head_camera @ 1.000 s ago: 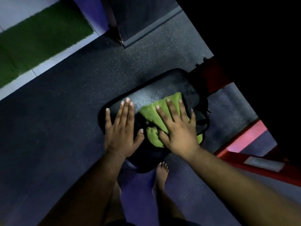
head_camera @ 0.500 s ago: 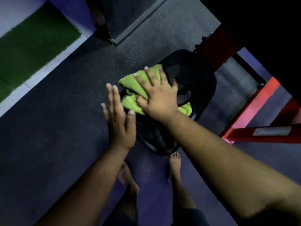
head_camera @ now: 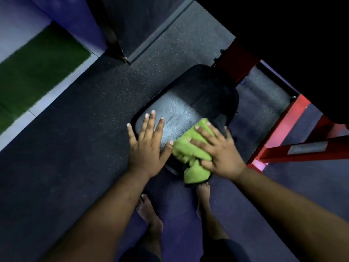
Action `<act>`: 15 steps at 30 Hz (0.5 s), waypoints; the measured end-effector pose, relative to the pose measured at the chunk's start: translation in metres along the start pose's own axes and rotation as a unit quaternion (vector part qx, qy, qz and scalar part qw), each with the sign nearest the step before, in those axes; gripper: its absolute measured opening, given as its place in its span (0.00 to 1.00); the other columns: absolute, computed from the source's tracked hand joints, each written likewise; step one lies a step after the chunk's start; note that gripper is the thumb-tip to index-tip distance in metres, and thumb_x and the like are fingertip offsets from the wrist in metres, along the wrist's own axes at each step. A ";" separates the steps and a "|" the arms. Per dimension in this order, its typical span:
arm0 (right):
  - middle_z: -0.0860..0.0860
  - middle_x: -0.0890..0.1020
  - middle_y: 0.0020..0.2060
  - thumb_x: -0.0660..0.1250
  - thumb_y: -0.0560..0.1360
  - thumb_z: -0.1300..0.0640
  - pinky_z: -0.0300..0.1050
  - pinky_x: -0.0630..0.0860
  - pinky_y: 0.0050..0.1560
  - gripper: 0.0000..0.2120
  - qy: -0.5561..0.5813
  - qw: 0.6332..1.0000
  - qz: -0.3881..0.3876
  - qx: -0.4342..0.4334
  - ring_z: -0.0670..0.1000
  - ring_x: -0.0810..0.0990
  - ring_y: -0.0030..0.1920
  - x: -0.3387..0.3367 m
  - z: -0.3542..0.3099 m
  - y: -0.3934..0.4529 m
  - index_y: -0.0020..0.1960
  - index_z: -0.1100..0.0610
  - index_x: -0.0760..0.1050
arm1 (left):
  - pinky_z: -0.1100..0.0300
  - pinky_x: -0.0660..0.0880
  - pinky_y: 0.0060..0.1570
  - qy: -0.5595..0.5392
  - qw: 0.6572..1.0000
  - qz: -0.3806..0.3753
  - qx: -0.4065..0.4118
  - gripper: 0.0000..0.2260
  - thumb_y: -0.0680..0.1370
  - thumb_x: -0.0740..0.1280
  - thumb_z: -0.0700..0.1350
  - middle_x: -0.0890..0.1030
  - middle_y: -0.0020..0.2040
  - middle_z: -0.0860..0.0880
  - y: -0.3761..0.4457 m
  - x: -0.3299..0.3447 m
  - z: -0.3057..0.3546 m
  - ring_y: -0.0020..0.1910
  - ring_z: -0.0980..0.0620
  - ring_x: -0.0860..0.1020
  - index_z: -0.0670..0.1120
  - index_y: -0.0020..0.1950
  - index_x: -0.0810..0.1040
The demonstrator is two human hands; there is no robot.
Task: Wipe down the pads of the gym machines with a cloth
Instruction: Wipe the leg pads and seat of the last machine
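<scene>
While the right hand (head_camera: 219, 150) presses the green cloth (head_camera: 190, 154) flat on the near right part of the black seat pad (head_camera: 188, 103), the left hand (head_camera: 147, 144) lies flat on the near left edge of the same pad, with straight fingers that hold nothing. The fingers of the right hand are spread over the cloth and push it down; they do not seem to curl round it. The cloth is bunched, and one end of it hangs over the near edge of the pad, above the bare feet (head_camera: 151, 214) of the person.

Several things could go wrong from this position. Because the cloth is only pressed and not gripped, a fast stroke could let it slip out from under the palm and fall to the dark rubber floor (head_camera: 75, 148). Because it is bunched, it touches only a small area, so strips of the pad may stay unwiped. The far end of the pad, close to the red frame (head_camera: 238, 59), is dark and easy to miss.

The pad is an oblong shape with rounded corners. Its long axis runs from near left to far right, and its far end points toward the red frame. The cloth lies roughly across this axis.
</scene>
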State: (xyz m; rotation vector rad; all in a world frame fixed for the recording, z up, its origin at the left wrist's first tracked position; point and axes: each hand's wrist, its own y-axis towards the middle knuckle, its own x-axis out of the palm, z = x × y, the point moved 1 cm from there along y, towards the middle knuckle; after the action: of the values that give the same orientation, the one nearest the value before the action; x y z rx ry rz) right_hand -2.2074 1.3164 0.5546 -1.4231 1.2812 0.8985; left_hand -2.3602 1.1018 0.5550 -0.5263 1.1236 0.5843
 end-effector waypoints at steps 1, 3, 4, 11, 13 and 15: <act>0.48 0.60 0.81 0.61 0.69 0.37 0.79 0.61 0.67 0.37 0.016 0.999 0.000 0.045 0.59 0.56 0.81 -0.004 0.018 0.008 0.78 0.37 0.60 | 0.27 0.44 0.75 0.028 1.000 -0.004 0.011 0.33 0.82 0.48 0.63 0.51 0.84 0.43 0.008 0.003 0.003 0.83 0.44 0.51 0.46 0.83 0.57; 0.46 0.55 0.83 0.62 0.72 0.39 0.83 0.57 0.67 0.35 0.065 0.988 0.016 0.142 0.57 0.49 0.82 -0.015 0.051 0.034 0.79 0.37 0.60 | 0.26 0.43 0.75 0.072 0.997 -0.011 0.032 0.33 0.82 0.48 0.64 0.50 0.84 0.43 0.028 0.005 0.010 0.83 0.45 0.50 0.46 0.83 0.56; 0.45 0.53 0.83 0.63 0.75 0.40 0.83 0.57 0.68 0.34 0.083 0.979 0.027 0.185 0.56 0.47 0.83 -0.022 0.064 0.051 0.79 0.37 0.60 | 0.26 0.42 0.75 0.089 0.995 -0.013 0.041 0.34 0.82 0.47 0.64 0.49 0.84 0.43 0.039 0.004 0.014 0.83 0.45 0.50 0.46 0.83 0.56; 0.47 0.55 0.82 0.62 0.74 0.41 0.75 0.66 0.65 0.35 0.074 0.942 0.078 0.317 0.58 0.50 0.82 -0.020 0.006 0.068 0.79 0.38 0.58 | 0.34 0.48 0.78 0.013 0.999 0.009 0.045 0.35 0.81 0.49 0.59 0.49 0.85 0.45 0.069 0.000 0.021 0.83 0.49 0.50 0.44 0.84 0.47; 0.49 0.56 0.82 0.61 0.70 0.40 0.73 0.69 0.63 0.37 0.090 0.963 0.052 0.249 0.60 0.51 0.81 -0.007 -0.032 0.029 0.79 0.38 0.59 | 0.35 0.52 0.78 -0.050 0.995 0.054 0.059 0.35 0.80 0.51 0.56 0.53 0.84 0.43 0.064 -0.003 0.019 0.83 0.47 0.54 0.40 0.83 0.51; 0.47 0.54 0.83 0.60 0.70 0.39 0.73 0.70 0.63 0.38 0.107 0.975 -0.001 0.193 0.59 0.48 0.82 -0.002 -0.035 0.009 0.79 0.36 0.57 | 0.35 0.54 0.78 -0.051 0.996 0.041 0.068 0.35 0.79 0.52 0.57 0.54 0.84 0.43 0.064 -0.002 0.017 0.83 0.46 0.55 0.40 0.83 0.54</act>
State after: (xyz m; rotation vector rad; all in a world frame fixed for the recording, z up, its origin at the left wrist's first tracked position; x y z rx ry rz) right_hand -2.2199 1.2834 0.5638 -1.2320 1.5199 0.4672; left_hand -2.3923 1.1601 0.5570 -0.3317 1.0835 0.5949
